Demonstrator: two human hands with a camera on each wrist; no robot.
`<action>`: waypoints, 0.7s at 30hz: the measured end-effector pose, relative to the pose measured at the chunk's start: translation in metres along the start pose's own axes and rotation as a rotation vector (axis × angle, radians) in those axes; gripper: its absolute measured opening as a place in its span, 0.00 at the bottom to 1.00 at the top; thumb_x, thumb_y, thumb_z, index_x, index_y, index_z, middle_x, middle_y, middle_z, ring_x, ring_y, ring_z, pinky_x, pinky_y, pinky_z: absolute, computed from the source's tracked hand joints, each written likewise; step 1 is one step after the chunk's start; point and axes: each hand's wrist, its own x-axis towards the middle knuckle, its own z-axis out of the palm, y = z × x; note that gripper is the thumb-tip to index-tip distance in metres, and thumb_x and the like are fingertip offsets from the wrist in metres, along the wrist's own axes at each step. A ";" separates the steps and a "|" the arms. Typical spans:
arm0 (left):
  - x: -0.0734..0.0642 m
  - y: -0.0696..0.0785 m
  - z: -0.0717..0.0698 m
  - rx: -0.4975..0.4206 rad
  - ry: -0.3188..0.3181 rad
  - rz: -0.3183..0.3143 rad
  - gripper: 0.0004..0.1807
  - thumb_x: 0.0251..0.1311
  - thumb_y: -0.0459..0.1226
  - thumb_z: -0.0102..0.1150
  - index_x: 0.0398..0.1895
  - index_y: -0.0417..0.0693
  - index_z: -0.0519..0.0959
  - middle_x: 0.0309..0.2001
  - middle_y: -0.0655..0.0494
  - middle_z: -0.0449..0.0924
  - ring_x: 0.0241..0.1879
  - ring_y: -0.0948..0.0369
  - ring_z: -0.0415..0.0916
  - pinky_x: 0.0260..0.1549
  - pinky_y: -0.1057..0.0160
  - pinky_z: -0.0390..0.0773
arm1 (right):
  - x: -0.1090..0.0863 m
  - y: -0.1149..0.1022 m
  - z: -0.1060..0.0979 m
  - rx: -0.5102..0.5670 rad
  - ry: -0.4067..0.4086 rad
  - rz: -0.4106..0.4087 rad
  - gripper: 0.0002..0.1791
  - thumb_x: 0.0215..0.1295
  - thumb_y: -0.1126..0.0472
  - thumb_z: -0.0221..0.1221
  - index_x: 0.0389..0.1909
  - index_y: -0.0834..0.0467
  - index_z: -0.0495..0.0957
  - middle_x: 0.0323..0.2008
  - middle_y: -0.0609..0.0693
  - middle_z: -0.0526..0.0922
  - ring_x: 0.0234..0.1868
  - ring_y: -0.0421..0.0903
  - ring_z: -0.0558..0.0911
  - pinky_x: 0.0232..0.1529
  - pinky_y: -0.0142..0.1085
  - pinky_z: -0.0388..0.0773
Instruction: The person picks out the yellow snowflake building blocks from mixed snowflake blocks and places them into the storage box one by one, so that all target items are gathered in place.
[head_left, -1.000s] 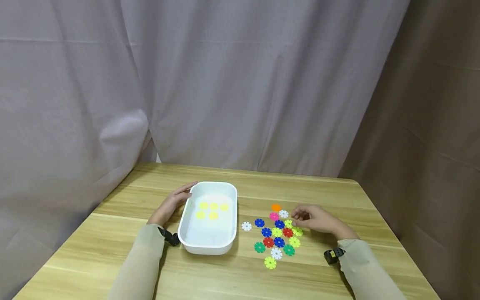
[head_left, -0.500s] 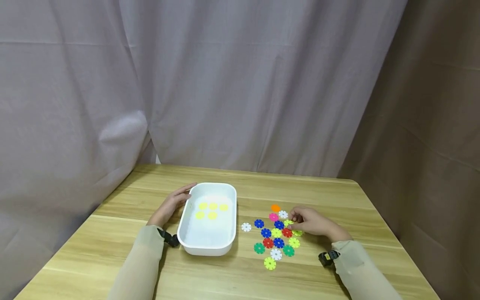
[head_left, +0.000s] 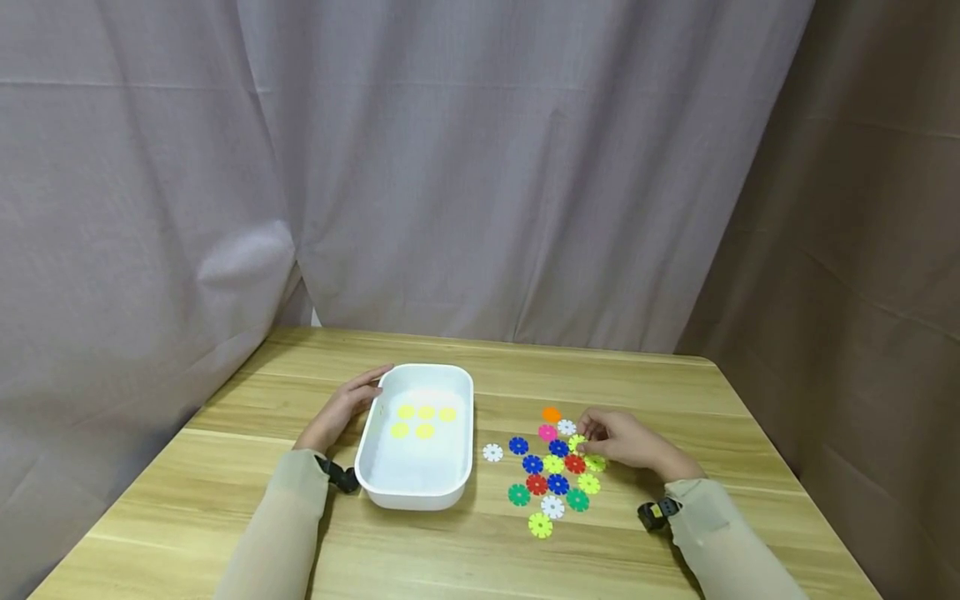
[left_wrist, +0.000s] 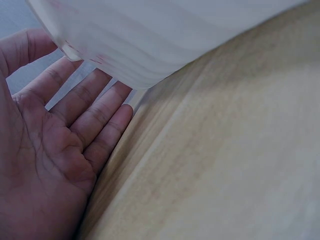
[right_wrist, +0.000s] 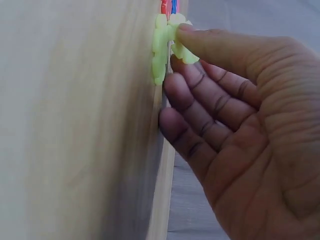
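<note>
My right hand [head_left: 618, 437] pinches a yellow-green plastic snowflake disc [right_wrist: 183, 45] between thumb and fingers; the disc stands tilted in the right wrist view. Another yellow-green disc [right_wrist: 159, 52] lies flat on the table beside it. On the left, my left hand [head_left: 345, 408] rests against the side of a white rectangular tray [head_left: 416, 498], fingers long and nearly straight. The left wrist view has the fingers [left_wrist: 95, 115] touching the tray's outer wall. Several yellow discs [head_left: 426, 431] lie flat inside the tray, spaced apart.
Loose snowflake discs in blue [head_left: 518, 446], red [head_left: 536, 484], green [head_left: 519, 495], white [head_left: 552, 507], pink [head_left: 547, 432] and orange [head_left: 551, 414] spread over the wooden table [head_left: 450, 558], right of the tray. Grey curtains [head_left: 450, 167] hang behind.
My right hand has shifted slightly left over the disc group and now pinches a yellow-green disc, its near edge raised. The left hand and tray have stayed in place.
</note>
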 end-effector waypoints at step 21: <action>0.003 -0.003 -0.001 0.009 -0.006 0.018 0.27 0.71 0.40 0.51 0.74 0.58 0.69 0.71 0.50 0.68 0.68 0.52 0.68 0.70 0.49 0.59 | 0.000 0.000 -0.002 0.042 -0.008 -0.014 0.05 0.68 0.61 0.64 0.43 0.54 0.82 0.33 0.46 0.83 0.33 0.41 0.81 0.34 0.34 0.79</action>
